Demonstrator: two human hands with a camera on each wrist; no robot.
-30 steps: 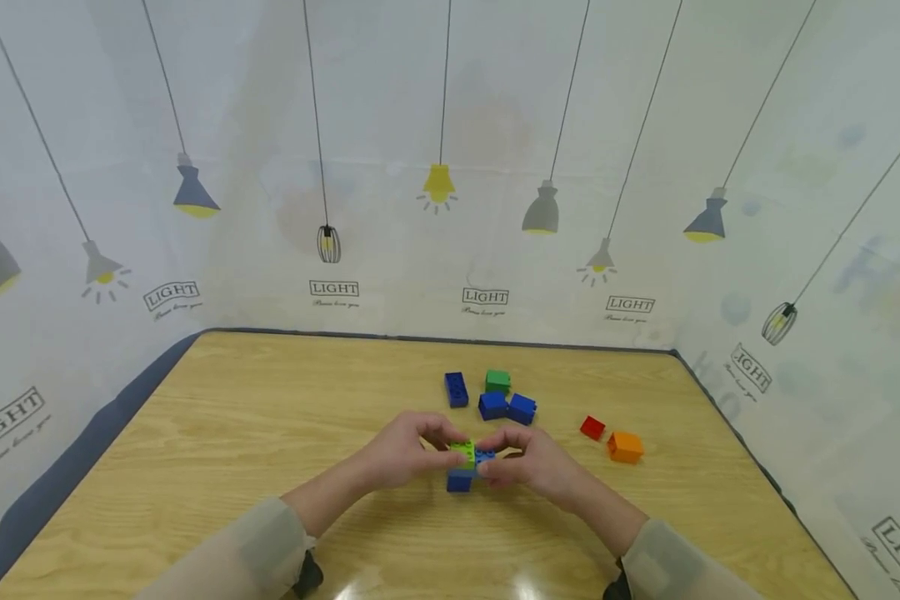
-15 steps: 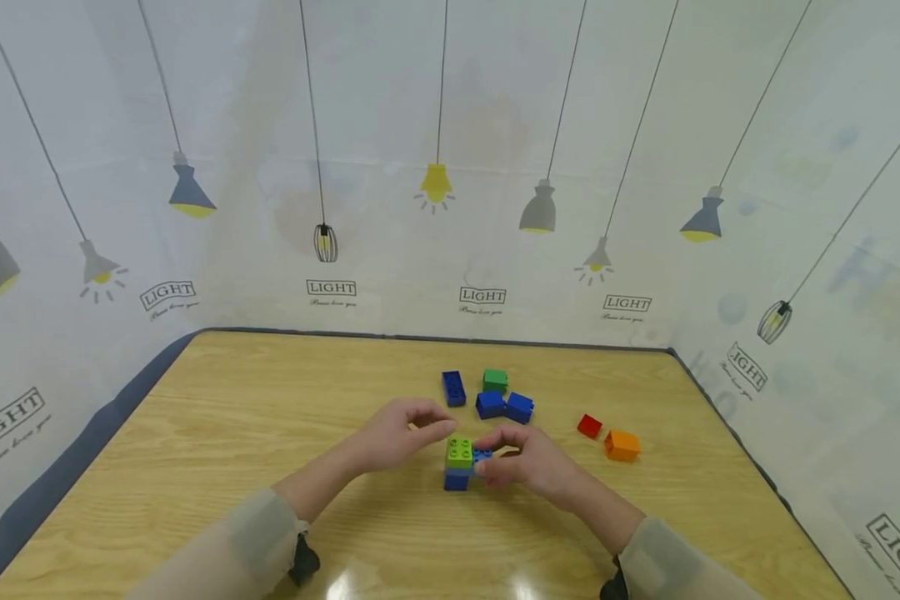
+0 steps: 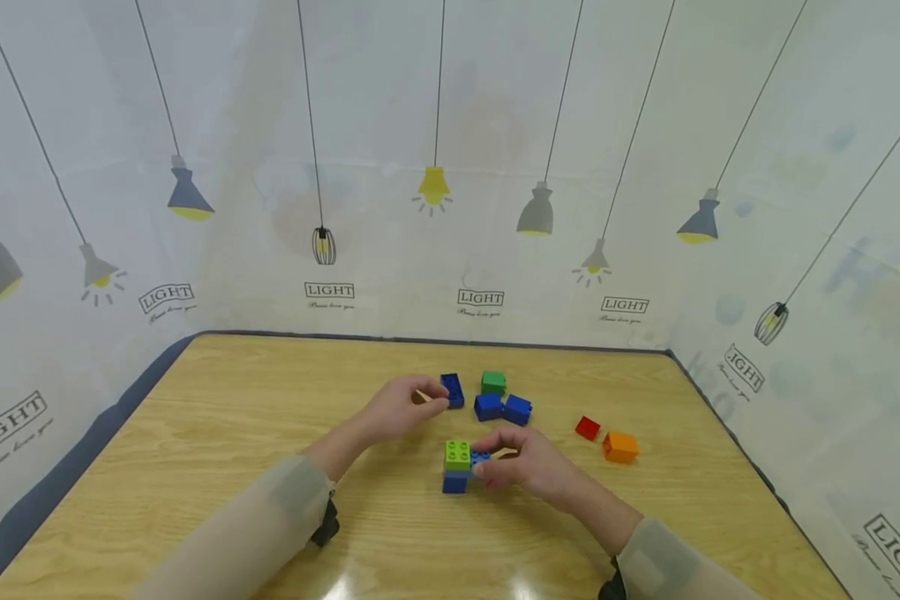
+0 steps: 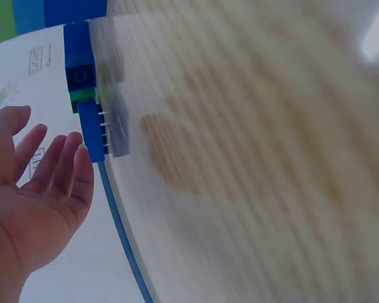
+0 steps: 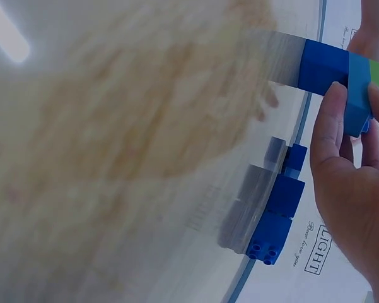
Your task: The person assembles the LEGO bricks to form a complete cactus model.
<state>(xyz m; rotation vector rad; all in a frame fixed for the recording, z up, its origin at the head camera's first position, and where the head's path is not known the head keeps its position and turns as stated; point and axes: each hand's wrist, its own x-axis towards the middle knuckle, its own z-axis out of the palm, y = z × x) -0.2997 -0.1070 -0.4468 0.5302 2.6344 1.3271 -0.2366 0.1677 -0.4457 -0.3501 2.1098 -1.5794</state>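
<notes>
A small stack stands on the wooden table: a lime green brick (image 3: pixel 457 454) on top, a lighter blue brick (image 5: pixel 357 95) in the middle and a dark blue brick (image 3: pixel 455 482) below. The lighter blue brick juts out to the right, and my right hand (image 3: pixel 536 469) pinches that overhanging end between thumb and fingers. Behind and left of the stack, my left hand (image 3: pixel 396 410) hovers with loosely bent fingers and holds nothing. Its fingertips are near a dark blue brick (image 3: pixel 453 391) lying on its side; the left wrist view does not settle whether they touch.
Behind the stack lie two more blue bricks (image 3: pixel 488 407) side by side and a green brick (image 3: pixel 493 382). Farther right are a red brick (image 3: pixel 588 428) and an orange brick (image 3: pixel 620 447). A printed cloth wall (image 3: pixel 390 308) borders the table (image 3: pixel 270 400) at the back and sides.
My left hand has let go of the lime green brick and moved away, up toward the dark blue brick behind. My right hand keeps its pinch on the lighter blue brick.
</notes>
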